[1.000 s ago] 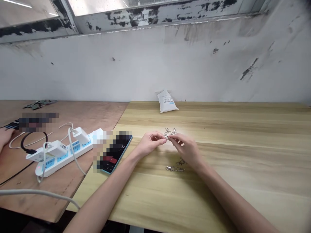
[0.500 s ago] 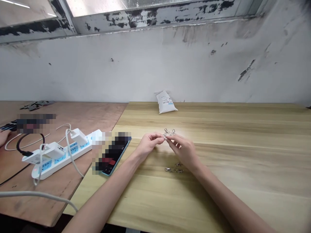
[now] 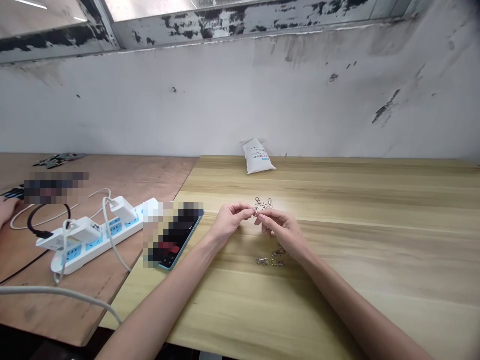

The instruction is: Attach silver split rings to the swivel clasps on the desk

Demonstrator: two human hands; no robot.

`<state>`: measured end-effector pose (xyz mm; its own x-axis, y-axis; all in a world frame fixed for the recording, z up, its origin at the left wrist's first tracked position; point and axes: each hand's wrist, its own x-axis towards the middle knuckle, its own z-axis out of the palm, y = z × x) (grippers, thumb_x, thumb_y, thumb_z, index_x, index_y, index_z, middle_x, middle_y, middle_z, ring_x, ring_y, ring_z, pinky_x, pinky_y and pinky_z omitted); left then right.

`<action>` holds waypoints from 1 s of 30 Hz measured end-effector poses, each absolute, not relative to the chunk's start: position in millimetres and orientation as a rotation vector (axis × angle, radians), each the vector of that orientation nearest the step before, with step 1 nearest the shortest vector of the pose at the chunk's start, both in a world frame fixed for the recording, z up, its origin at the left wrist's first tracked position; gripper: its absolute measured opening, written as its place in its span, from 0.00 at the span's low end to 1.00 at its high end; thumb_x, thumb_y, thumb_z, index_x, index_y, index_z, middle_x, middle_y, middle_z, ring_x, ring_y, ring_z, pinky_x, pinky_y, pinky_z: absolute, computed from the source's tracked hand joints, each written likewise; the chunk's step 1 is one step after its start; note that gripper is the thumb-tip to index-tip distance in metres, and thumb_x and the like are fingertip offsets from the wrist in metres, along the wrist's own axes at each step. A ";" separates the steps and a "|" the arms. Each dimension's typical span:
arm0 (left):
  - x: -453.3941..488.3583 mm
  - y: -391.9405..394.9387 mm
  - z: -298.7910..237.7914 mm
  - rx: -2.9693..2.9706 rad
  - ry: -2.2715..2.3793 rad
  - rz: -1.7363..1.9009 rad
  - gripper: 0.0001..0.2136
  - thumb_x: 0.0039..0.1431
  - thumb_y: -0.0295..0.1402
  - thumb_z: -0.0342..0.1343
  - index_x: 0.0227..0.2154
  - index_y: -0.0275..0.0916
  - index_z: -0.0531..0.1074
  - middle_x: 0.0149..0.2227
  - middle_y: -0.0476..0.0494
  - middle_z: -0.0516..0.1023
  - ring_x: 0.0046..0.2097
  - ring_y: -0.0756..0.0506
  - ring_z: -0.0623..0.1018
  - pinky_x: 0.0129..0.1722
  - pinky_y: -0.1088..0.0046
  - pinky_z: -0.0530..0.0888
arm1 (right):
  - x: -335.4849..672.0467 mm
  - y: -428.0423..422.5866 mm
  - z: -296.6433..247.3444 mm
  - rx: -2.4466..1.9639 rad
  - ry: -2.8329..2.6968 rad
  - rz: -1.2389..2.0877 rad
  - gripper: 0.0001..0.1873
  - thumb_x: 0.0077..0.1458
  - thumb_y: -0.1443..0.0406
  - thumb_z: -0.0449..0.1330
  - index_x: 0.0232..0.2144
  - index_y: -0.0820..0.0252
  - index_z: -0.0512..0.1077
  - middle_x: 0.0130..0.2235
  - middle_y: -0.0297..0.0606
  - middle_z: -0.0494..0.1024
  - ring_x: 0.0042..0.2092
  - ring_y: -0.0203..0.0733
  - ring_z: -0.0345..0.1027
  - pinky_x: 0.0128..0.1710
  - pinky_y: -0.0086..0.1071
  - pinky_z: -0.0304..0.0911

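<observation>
My left hand (image 3: 233,220) and my right hand (image 3: 282,226) meet over the wooden table, fingertips pinched together on a small silver lobster clasp (image 3: 256,210). Fingers cover most of it, so its ring end is hard to make out. Just beyond the fingertips show more silver lobster clasps with rings (image 3: 269,203); whether they hang from the held one or lie on the table, I cannot tell. Nearer to me, below my right hand, several loose clasps (image 3: 263,261) with rings lie on the wood.
A white labelled packet (image 3: 258,156) lies near the wall. Left of my arm is a phone with a blue edge (image 3: 180,237). A white power strip (image 3: 108,235) with plugs and cables occupies the brown table (image 3: 157,170). Another person's hand (image 3: 7,209) shows at the far left.
My right fingers have shifted on the held clasp, with the thumb now more in view and the other fingers curled beneath. My left hand stays almost still. The view has moved slightly.
</observation>
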<state>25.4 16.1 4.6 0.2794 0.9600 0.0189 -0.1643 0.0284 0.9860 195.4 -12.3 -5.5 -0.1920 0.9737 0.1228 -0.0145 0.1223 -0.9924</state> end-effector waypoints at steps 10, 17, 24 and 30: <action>28.2 15.5 7.8 1.212 0.931 1.103 0.10 0.44 0.36 0.68 0.26 0.35 0.78 0.29 0.46 0.79 0.35 0.48 0.75 0.43 0.70 0.70 | 190.2 -17.0 -4.0 -1.100 -1.547 0.946 0.16 0.59 0.54 0.58 0.30 0.59 0.75 0.30 0.38 0.76 0.27 0.36 0.63 0.24 0.29 0.59; 29.4 14.9 8.1 1.211 0.946 1.109 0.10 0.42 0.36 0.69 0.24 0.35 0.76 0.28 0.47 0.77 0.33 0.49 0.74 0.42 0.71 0.70 | 197.9 -14.8 -1.2 -1.153 -1.674 0.533 0.13 0.62 0.59 0.55 0.33 0.58 0.75 0.31 0.38 0.76 0.28 0.37 0.63 0.27 0.31 0.59; 29.6 14.1 7.2 1.240 0.931 1.083 0.10 0.43 0.37 0.68 0.25 0.36 0.77 0.30 0.45 0.78 0.35 0.48 0.75 0.44 0.70 0.70 | 199.2 -12.8 -2.6 -1.156 -1.714 0.673 0.15 0.61 0.56 0.55 0.30 0.58 0.74 0.30 0.38 0.75 0.26 0.36 0.61 0.23 0.29 0.56; 29.5 11.9 9.5 1.273 0.923 1.041 0.10 0.46 0.38 0.67 0.26 0.36 0.78 0.31 0.44 0.79 0.37 0.46 0.76 0.46 0.69 0.69 | 197.3 -12.6 -1.9 -1.101 -1.546 1.084 0.20 0.60 0.50 0.54 0.28 0.59 0.73 0.23 0.33 0.68 0.22 0.34 0.58 0.22 0.28 0.56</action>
<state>29.5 11.9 9.5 0.2866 0.9578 0.0227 -0.0921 0.0040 0.9957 197.3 -12.6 -1.9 -0.1764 0.9670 0.1838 0.1568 0.2120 -0.9646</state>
